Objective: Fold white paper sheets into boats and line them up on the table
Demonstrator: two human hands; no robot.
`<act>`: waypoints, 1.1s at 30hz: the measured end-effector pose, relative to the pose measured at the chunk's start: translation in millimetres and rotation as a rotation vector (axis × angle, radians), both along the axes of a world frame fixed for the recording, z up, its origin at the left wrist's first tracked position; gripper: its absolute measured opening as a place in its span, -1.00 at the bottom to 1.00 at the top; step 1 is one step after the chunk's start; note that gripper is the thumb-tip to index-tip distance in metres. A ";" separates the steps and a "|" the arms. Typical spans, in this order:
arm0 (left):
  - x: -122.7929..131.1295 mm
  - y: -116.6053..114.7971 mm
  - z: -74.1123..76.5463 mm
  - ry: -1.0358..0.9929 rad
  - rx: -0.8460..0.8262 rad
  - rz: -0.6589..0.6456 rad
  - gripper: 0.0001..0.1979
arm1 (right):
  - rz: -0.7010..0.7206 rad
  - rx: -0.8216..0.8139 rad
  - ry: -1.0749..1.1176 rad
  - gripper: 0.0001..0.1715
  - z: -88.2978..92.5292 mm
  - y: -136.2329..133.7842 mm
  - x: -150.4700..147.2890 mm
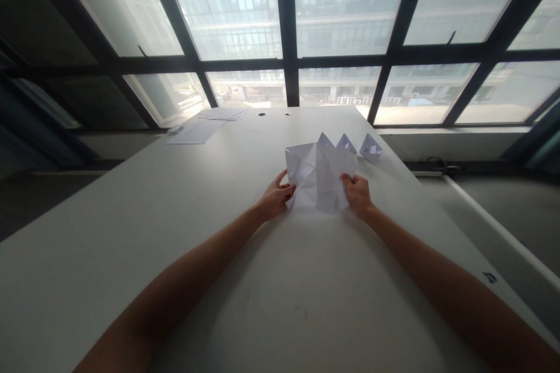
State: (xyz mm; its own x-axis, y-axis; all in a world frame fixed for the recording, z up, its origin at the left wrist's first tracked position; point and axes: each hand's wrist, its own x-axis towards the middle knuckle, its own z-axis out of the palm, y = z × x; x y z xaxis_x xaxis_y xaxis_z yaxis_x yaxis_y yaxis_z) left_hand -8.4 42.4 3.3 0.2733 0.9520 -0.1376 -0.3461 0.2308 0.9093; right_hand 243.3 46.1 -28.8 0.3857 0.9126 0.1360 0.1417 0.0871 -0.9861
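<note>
A creased sheet of white paper (321, 178) is held up just above the table, with fold lines running across it and a crease down its middle. My left hand (276, 197) grips its left edge between thumb and fingers. On the right edge, my right hand (357, 193) pinches the sheet, thumb on the near face and its other fingers partly hidden. Behind the sheet stand folded paper boats: one (371, 148) is in full view at the right, another (346, 143) is partly covered, and only the tip of a third (324, 139) shows.
The white table (210, 233) stretches away toward a large framed window (289, 58). Flat white sheets (196, 130) lie at its far left corner. Two small dark round spots (261, 114) are near the far edge. The table's right edge runs close beyond the boats.
</note>
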 end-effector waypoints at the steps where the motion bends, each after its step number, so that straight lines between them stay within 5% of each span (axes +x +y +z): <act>1: -1.2 1.4 1.1 0.009 -0.027 0.008 -0.10 | 0.024 -0.008 0.023 -0.52 0.3 0.8 2.5; 9: -10.3 14.1 9.7 0.195 -0.112 -0.010 -0.63 | 0.151 -0.050 -0.094 -0.52 2.6 2.5 15.9; 13: -14.2 15.4 8.2 0.243 0.001 -0.026 -0.58 | 0.177 -0.019 -0.171 -0.52 0.1 3.1 15.8; 18: -30.1 30.6 1.9 0.503 -0.049 0.240 -0.64 | 0.101 -0.014 -0.256 -0.55 2.8 3.1 18.5; 23: -52.4 45.5 4.4 0.616 -0.026 0.236 -0.67 | 0.108 -0.024 -0.347 -0.58 6.3 4.8 24.5; 29: -68.6 51.2 7.2 0.861 0.144 0.331 -0.68 | 0.146 -0.013 -0.439 -0.58 4.8 5.4 23.3; 33: -69.3 50.7 7.3 1.027 0.302 0.357 -0.51 | 0.228 0.020 -0.456 -0.57 7.8 2.9 21.6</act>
